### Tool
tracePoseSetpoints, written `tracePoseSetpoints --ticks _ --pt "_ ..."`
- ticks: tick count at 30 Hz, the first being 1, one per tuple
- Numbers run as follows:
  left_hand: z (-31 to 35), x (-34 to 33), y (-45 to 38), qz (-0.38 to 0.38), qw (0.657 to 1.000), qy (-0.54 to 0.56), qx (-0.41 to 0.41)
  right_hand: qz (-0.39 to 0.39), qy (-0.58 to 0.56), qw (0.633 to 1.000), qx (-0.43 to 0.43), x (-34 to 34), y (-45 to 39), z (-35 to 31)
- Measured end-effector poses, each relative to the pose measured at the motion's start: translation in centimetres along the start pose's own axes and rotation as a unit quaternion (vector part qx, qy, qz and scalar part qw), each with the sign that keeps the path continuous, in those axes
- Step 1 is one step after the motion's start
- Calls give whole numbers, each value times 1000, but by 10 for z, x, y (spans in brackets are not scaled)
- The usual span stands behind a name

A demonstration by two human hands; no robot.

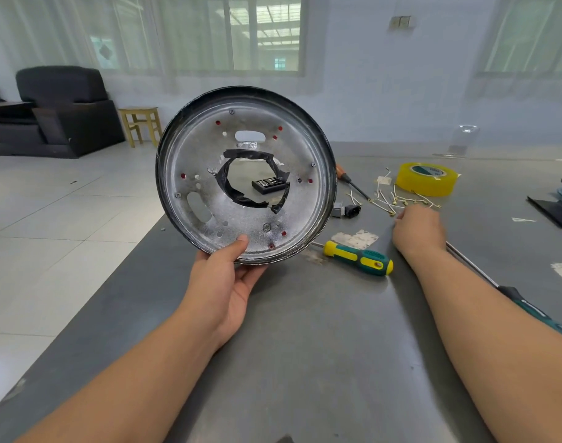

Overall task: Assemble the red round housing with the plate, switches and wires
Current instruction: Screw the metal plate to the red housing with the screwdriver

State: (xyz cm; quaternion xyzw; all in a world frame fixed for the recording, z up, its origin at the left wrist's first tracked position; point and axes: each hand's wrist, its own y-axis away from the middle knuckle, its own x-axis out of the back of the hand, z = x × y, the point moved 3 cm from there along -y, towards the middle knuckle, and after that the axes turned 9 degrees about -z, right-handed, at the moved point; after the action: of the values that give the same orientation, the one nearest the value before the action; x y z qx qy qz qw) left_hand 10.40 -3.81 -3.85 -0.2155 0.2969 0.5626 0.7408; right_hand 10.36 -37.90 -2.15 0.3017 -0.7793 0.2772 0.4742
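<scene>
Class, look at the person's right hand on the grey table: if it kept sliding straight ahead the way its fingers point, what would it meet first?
Most likely the loose wires, lying just beyond the right hand; its fingertips seem almost on them. The yellow tape roll sits farther back.

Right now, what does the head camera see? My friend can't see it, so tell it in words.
A left hand holds up a round housing by its bottom edge, its silver plate facing the camera. The right hand reaches to small wires on a grey table. Nearby lie a screwdriver and yellow tape.
</scene>
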Motion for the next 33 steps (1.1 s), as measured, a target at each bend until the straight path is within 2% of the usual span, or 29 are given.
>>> tracePoseSetpoints --ticks 5,9,14,18,26,30,33 --pt "4 1 -3 -5 1000 -1 15 -9 9 1000 24 4 10 -1" --pt "4 0 -1 -8 1000 0 18 21 -84 993 85 10 23 -2" --pt "6 -1 2 -7 1000 1 8 79 -216 948 218 25 57 -28" --pt "7 -3 5 -13 1000 3 4 141 -236 906 322 27 97 -58" --pt "6 -5 7 -23 1000 -12 -11 60 -288 851 435 6 147 -106" --pt "5 -5 8 -37 999 -15 -19 48 -254 856 448 0 155 -111" --pt "5 -7 6 -37 999 -21 -24 60 -193 873 445 -1 158 -114"
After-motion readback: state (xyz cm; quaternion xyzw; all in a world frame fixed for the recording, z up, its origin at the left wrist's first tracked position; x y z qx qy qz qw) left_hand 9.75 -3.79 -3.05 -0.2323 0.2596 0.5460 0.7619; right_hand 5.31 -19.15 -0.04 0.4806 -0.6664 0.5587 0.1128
